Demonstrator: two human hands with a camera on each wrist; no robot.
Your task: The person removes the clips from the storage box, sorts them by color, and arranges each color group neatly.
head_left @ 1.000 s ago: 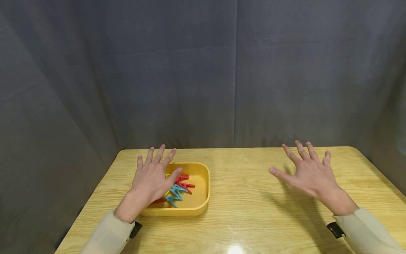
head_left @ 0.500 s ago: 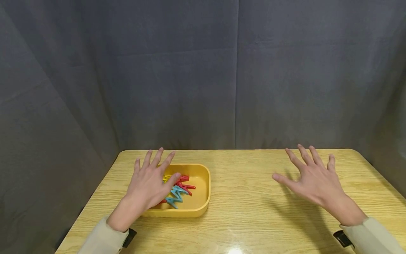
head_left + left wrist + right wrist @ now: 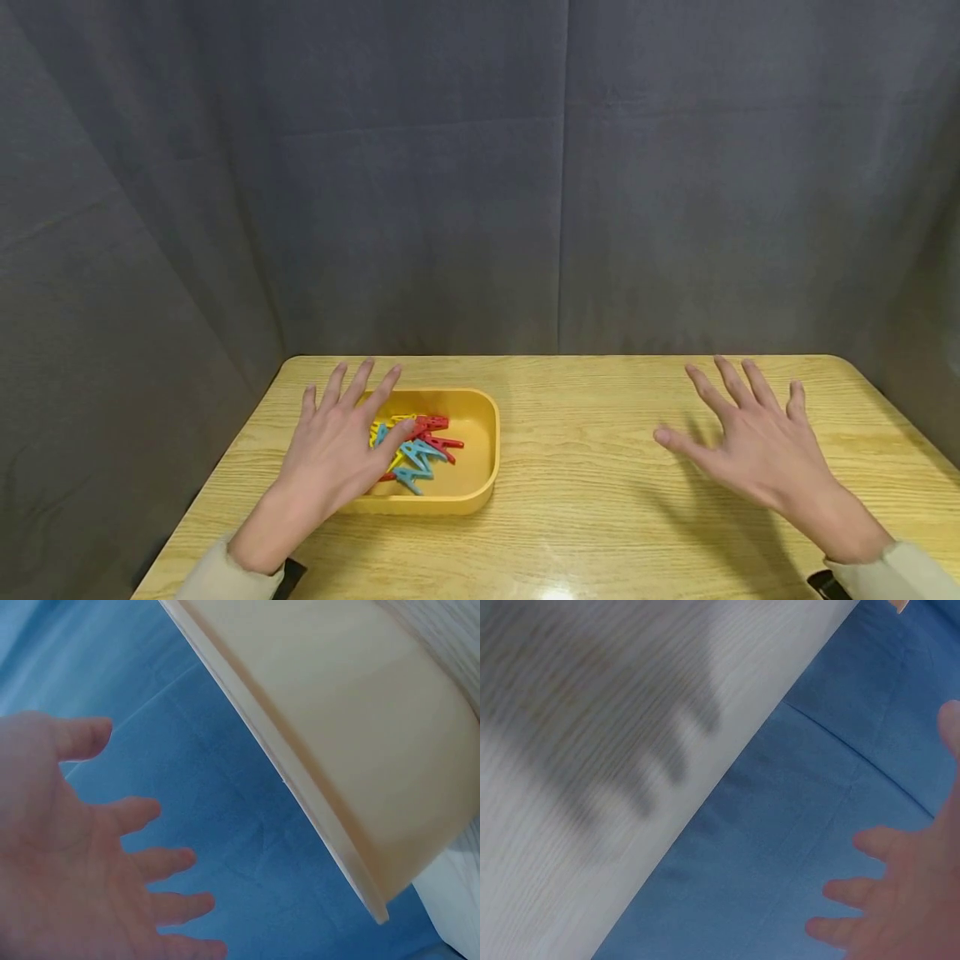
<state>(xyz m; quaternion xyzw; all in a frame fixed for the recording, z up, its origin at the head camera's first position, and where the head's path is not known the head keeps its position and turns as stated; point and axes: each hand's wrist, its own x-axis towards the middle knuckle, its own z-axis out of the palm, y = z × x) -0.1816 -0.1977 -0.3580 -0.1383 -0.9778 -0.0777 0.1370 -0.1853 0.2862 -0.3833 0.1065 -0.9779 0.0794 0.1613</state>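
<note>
My left hand (image 3: 333, 450) hovers palm down with fingers spread, overlapping the left part of a yellow plastic tray (image 3: 480, 492) in the head view. Inside the tray lie several clothespins in red (image 3: 442, 442), blue (image 3: 412, 477) and yellow (image 3: 377, 432), partly hidden behind that hand. In the left wrist view the fingers stand apart from the tray's side wall (image 3: 360, 750) and hold nothing. Over the right side of the table, my right hand (image 3: 765, 454) is raised with its fingers spread and nothing in it; its shadow falls on the wood below.
The light wooden table (image 3: 570, 467) has rounded far corners. A dark grey cloth (image 3: 450, 208) hangs behind it and along both sides. Each wrist wears a black strap (image 3: 828, 583) by the sleeve cuff.
Both hands have drawn back towards the person and slightly apart, the left one leftwards and the right one rightwards. More clothespins show. The tray has stayed in place.
</note>
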